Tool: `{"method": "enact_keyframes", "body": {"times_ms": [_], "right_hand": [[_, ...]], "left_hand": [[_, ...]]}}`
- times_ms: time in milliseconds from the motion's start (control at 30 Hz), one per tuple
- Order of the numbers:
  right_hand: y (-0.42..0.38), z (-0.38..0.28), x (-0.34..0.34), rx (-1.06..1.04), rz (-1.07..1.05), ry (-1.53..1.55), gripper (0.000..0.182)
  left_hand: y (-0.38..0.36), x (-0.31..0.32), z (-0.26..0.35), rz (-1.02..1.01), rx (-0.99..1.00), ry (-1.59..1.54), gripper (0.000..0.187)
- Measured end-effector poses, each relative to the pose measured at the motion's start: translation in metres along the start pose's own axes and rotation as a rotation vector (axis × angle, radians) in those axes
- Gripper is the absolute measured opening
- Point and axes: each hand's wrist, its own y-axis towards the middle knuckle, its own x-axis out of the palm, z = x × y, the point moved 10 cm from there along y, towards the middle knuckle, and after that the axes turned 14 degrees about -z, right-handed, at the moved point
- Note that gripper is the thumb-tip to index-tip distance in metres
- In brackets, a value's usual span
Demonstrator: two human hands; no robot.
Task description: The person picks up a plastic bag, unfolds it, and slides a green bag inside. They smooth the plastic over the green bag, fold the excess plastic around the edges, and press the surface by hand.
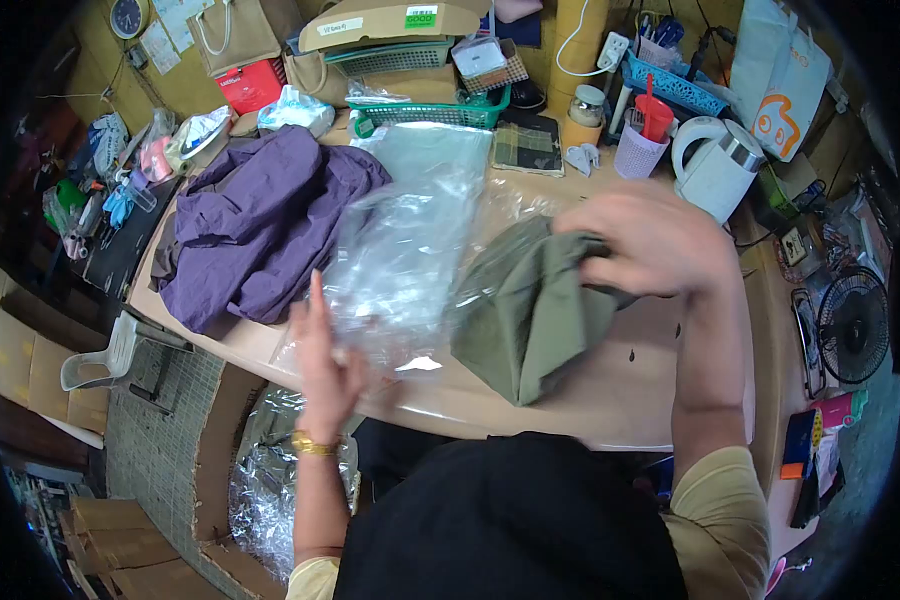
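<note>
Two hands are at work over a table (610,400): a folded olive garment (530,310) is clamped in the right hand (650,240) at the mouth of a clear bag (410,250), held open by the left hand (325,360); bagging seems underway, needing a steady push inward.

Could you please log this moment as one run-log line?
left hand: holds clear plastic bag | right hand: grips folded olive garment | purple garment: on table
</note>
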Motion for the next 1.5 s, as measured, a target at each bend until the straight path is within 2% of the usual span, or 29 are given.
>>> {"method": "enact_keyframes", "body": {"times_ms": [67, 133, 200, 267, 300, 367, 433, 500, 533, 567, 633, 667, 700, 767, 833, 900, 933, 967, 1000, 1033, 1067, 1100, 1167, 1200, 1267, 1300, 1367, 1433, 1500], "right_hand": [[0.066, 0.021, 0.056, -0.076, -0.424, 0.236, 0.028], [0.127, 0.071, 0.126, -0.026, -0.583, 0.280, 0.033], [0.163, 0.085, 0.165, -0.186, -0.538, 0.240, 0.036], [0.166, 0.083, 0.175, -0.160, -0.523, 0.289, 0.037], [0.168, 0.085, 0.178, -0.128, -0.513, 0.338, 0.039], [0.165, 0.081, 0.177, -0.143, -0.565, 0.388, 0.040], [0.151, 0.078, 0.167, -0.097, -0.547, 0.345, 0.044], [0.141, 0.091, 0.169, -0.122, -0.444, 0.261, 0.049], [0.137, 0.097, 0.165, -0.150, -0.343, 0.173, 0.053], [0.131, 0.098, 0.163, -0.149, -0.345, 0.171, 0.053], [0.116, 0.109, 0.155, -0.029, -0.277, 0.062, 0.063], [0.111, 0.113, 0.159, -0.023, -0.275, 0.064, 0.063], [0.107, 0.124, 0.165, 0.025, -0.280, 0.194, 0.060], [0.100, 0.133, 0.170, 0.077, -0.283, 0.322, 0.057], [0.098, 0.121, 0.165, 0.030, -0.250, 0.192, 0.046], [0.097, 0.122, 0.175, 0.087, -0.343, 0.100, 0.043], [0.097, 0.126, 0.182, 0.151, -0.433, 0.007, 0.040], [0.096, 0.122, 0.173, 0.139, -0.430, 0.001, 0.040], [0.086, 0.116, 0.172, 0.136, -0.550, 0.090, 0.041], [0.072, 0.110, 0.172, 0.136, -0.670, 0.182, 0.041], [0.063, 0.099, 0.156, 0.041, -0.581, 0.261, 0.039], [0.048, 0.087, 0.139, -0.051, -0.490, 0.336, 0.037], [0.010, 0.085, 0.103, 0.038, -0.342, 0.443, 0.035], [-0.011, 0.081, 0.081, 0.023, -0.183, 0.541, 0.032], [-0.058, 0.083, 0.043, 0.027, 0.145, 0.647, 0.030], [-0.085, 0.086, 0.027, 0.047, 0.312, 0.657, 0.031], [-0.130, 0.093, 0.020, 0.116, 0.367, 0.712, 0.031], [-0.151, 0.102, 0.045, 0.183, 0.353, 0.815, 0.029], [-0.158, 0.123, 0.070, 0.245, 0.338, 0.921, 0.028]], "left_hand": [[-0.022, -0.024, -0.045, 0.035, 0.028, 0.174, 0.063], [-0.034, -0.047, -0.052, 0.018, -0.161, 0.268, 0.049], [-0.056, -0.060, -0.074, 0.026, -0.232, 0.245, 0.045], [-0.077, -0.055, -0.106, -0.117, -0.424, -0.055, 0.050], [-0.081, -0.061, -0.105, -0.114, -0.429, -0.052, 0.050], [-0.106, -0.027, -0.115, -0.248, -0.653, -0.999, 0.053], [-0.108, -0.024, -0.126, -0.262, -0.631, -1.111, 0.058], [-0.117, -0.010, -0.148, -0.166, -0.841, -1.391, 0.052], [-0.119, -0.014, -0.164, -0.170, -0.859, -1.140, 0.039], [-0.117, -0.010, -0.163, -0.169, -0.859, -1.143, 0.039], [-0.109, 0.004, -0.155, -0.470, -0.853, -0.738, 0.032], [-0.102, 0.011, -0.146, -0.491, -0.785, -0.720, 0.026], [-0.100, 0.013, -0.144, -0.495, -0.780, -0.720, 0.026], [-0.078, 0.008, -0.114, -0.624, -0.470, -0.358, 0.012], [-0.069, 0.000, -0.099, -0.633, -0.524, -0.297, 0.007], [-0.050, -0.023, -0.080, -0.589, -0.331, 0.373, 0.022], [-0.041, -0.034, -0.076, -0.543, -0.399, 0.469, 0.032], [-0.025, -0.050, -0.064, -0.353, -0.358, 0.518, 0.030], [-0.012, -0.066, -0.052, -0.168, -0.315, 0.564, 0.028], [0.004, -0.076, -0.036, -0.129, -0.349, 0.548, 0.038], [0.016, -0.086, -0.013, -0.037, -0.272, 0.579, 0.055], [0.029, -0.088, -0.002, -0.031, -0.273, 0.584, 0.055], [0.047, -0.096, 0.003, 0.019, -0.351, 0.536, 0.066], [0.054, -0.096, 0.001, 0.022, -0.351, 0.535, 0.066], [0.069, -0.081, 0.007, -0.070, -0.190, 0.491, 0.071], [0.070, -0.079, 0.007, -0.069, -0.186, 0.489, 0.071], [0.076, -0.055, 0.020, -0.237, 0.022, 0.220, 0.073], [0.078, -0.040, 0.003, -0.320, -0.053, 0.056, 0.071], [0.078, -0.016, -0.036, -0.321, -0.101, -0.560, 0.065]]}}
